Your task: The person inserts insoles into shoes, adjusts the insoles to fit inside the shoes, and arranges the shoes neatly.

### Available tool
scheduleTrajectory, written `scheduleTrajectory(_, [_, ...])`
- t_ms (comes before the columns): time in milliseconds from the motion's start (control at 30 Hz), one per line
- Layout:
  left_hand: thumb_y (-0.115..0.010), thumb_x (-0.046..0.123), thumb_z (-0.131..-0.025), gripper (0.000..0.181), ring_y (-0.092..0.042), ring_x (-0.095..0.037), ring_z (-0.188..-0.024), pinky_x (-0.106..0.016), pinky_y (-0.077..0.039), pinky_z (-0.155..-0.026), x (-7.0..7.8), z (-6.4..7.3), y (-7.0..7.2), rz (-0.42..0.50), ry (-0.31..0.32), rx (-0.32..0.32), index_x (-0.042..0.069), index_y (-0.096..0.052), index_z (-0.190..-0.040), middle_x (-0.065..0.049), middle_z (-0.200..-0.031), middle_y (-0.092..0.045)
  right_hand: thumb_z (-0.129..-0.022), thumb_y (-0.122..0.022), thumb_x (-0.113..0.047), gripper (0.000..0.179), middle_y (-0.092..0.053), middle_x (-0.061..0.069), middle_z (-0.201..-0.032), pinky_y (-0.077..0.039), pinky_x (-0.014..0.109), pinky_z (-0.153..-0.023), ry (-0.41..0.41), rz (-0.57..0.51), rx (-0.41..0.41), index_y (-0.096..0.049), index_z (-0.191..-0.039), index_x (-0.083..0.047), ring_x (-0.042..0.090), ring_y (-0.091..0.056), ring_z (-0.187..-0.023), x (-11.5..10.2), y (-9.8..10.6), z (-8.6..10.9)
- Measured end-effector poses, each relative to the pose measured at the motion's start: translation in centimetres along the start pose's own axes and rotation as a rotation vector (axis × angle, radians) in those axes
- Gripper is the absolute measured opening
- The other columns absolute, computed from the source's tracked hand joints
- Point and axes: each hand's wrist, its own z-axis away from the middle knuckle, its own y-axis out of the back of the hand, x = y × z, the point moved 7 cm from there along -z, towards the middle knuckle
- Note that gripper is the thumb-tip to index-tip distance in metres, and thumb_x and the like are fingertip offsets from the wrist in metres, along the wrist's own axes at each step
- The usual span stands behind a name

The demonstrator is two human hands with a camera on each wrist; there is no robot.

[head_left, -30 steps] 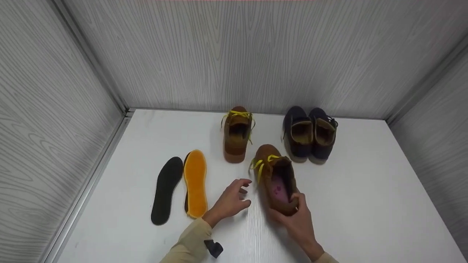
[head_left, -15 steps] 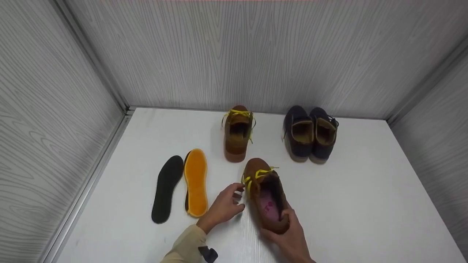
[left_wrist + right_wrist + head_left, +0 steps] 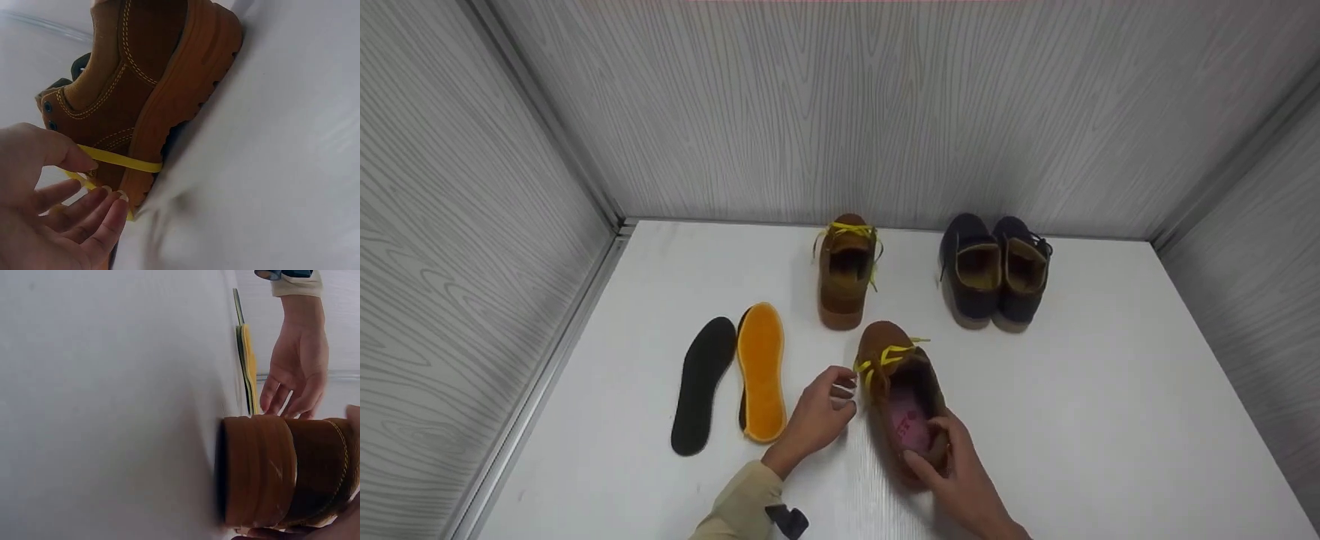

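A brown lace-up shoe (image 3: 885, 442) with a yellow lace and a pink printed insole (image 3: 910, 418) stands at the front middle, its toe pointing away. My right hand (image 3: 964, 476) holds its heel end, with thumb and forefinger at the opening's rim. Beside the shoe's left side is my left hand (image 3: 814, 412), fingers loosely bent and nothing gripped. In the left wrist view those fingertips are right by the yellow lace (image 3: 121, 160). The right wrist view shows the heel (image 3: 259, 472) close up, with part of my right hand at the frame's edge.
A matching brown shoe (image 3: 841, 296) stands behind. Two dark blue shoes (image 3: 971, 300) sit side by side at the back right. To the left lie a black insole (image 3: 701, 390) and an orange insole (image 3: 763, 367) over a dark one. Grey panels (image 3: 810, 112) enclose the white table.
The brown shoe came left and toward me in my right hand, then stayed there. My right thumb shifted from the outside of the heel to over its rim. My left hand moved slightly left.
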Motion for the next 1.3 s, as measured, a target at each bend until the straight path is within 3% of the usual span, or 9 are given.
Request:
scheduleTrajectory(133, [-0.061,0.014,-0.090,0.035,-0.056,-0.013,-0.104,-0.031,-0.048,-0.088,1.5,0.0,0.3,0.002,-0.025,0.050,0.014,-0.051,-0.124,0.000,-0.119,-0.055,-0.096,-0.059,-0.024,0.041,-0.034,0.015,-0.147,-0.030,0.051,-0.104,0.067,-0.113,0.070,-0.044,-0.131,-0.009,0.030,-0.037,-0.133,-0.5,1.8,-1.1])
scheduleTrajectory(300, [-0.062,0.016,-0.089,0.035,-0.056,-0.018,-0.103,-0.031,-0.051,-0.083,4.0,0.2,0.3,-0.047,-0.203,0.141,0.010,-0.052,-0.122,-0.003,-0.118,-0.053,-0.094,-0.061,-0.016,0.038,-0.037,0.016,-0.145,-0.033,0.050,-0.103,0.174,-0.061,0.116,-0.047,-0.127,-0.004,0.031,-0.042,-0.128,-3.0,3.3,-2.9])
scheduleTrajectory(400, [-0.064,0.018,-0.088,0.035,-0.055,-0.020,-0.104,-0.031,-0.050,-0.083,5.4,0.2,0.0,-0.131,-0.309,0.200,0.008,-0.054,-0.120,-0.004,-0.117,-0.053,-0.092,-0.063,-0.013,0.037,-0.040,0.016,-0.142,-0.035,0.049,-0.101,0.218,-0.015,0.115,-0.050,-0.124,0.000,0.031,-0.044,-0.127,-4.2,3.8,-3.8])
scheduleTrajectory(500, [-0.067,0.022,-0.087,0.036,-0.053,-0.018,-0.105,-0.030,-0.048,-0.087,6.5,0.0,-0.4,-0.233,-0.375,0.250,0.007,-0.056,-0.118,-0.003,-0.116,-0.053,-0.091,-0.065,-0.017,0.041,-0.043,0.015,-0.141,-0.038,0.049,-0.099,0.209,0.038,0.081,-0.050,-0.127,-0.001,0.031,-0.046,-0.125,-4.1,4.0,-5.0])
scheduleTrajectory(733, [-0.072,0.029,-0.083,0.038,-0.053,-0.016,-0.101,-0.029,-0.048,-0.087,7.8,-0.7,-1.0,-0.397,-0.435,0.339,0.008,-0.062,-0.113,-0.002,-0.112,-0.055,-0.092,-0.065,-0.024,0.049,-0.045,0.012,-0.140,-0.043,0.051,-0.094,0.165,0.105,0.011,-0.047,-0.134,-0.008,0.033,-0.053,-0.118,-3.4,3.3,-7.3])
scheduleTrajectory(967, [-0.072,0.029,-0.082,0.029,-0.053,-0.017,-0.092,-0.029,-0.050,-0.077,8.0,-1.1,-1.4,-0.480,-0.458,0.380,0.011,-0.067,-0.104,0.000,-0.103,-0.058,-0.089,-0.068,-0.015,0.057,-0.045,0.017,-0.138,-0.047,0.047,-0.088,0.093,0.165,-0.015,-0.041,-0.138,-0.002,0.033,-0.056,-0.112,-2.4,2.1,-7.5])
scheduleTrajectory(1167, [-0.071,0.027,-0.083,0.024,-0.051,-0.017,-0.092,-0.028,-0.050,-0.077,7.8,-1.2,-1.4,-0.486,-0.442,0.370,0.012,-0.068,-0.101,0.000,-0.100,-0.060,-0.093,-0.060,-0.013,0.054,-0.044,0.026,-0.137,-0.039,0.050,-0.097,0.011,0.224,-0.078,-0.039,-0.138,0.006,0.039,-0.048,-0.121,-0.5,0.9,-7.4])
scheduleTrajectory(1300, [-0.071,0.027,-0.082,0.023,-0.052,-0.018,-0.091,-0.029,-0.049,-0.077,8.0,-1.2,-1.3,-0.536,-0.460,0.386,0.011,-0.069,-0.099,-0.001,-0.098,-0.061,-0.095,-0.054,-0.008,0.046,-0.048,0.027,-0.133,-0.034,0.052,-0.101,0.030,0.250,-0.097,-0.042,-0.136,0.009,0.039,-0.044,-0.125,-0.5,0.5,-7.4])
